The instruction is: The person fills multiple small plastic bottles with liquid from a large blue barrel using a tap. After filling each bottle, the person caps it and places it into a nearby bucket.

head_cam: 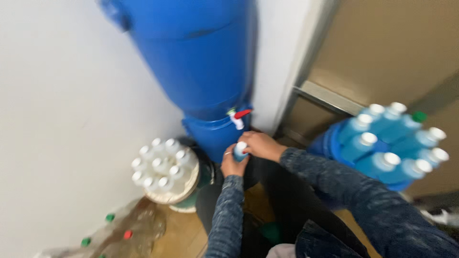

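A: Drum (pixel 201 57): deep blue; its tap (pixel 237 117): white, red lever.
B: Held bottle (pixel 240 151): blue, white cap. Sleeves (pixel 334 186): dark blue, speckled grey.
A: Bottles at right (pixel 392 148): blue, white caps, one green cap (pixel 419 116).

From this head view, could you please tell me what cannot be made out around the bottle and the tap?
- Bottle: both hands cover its body; left hand below, right hand on top.
- Tap: too blurred to tell whether liquid runs.
- Blue barrel: top cut off by the upper edge.
- Empty bottles on the floor: blurred, their count unclear.
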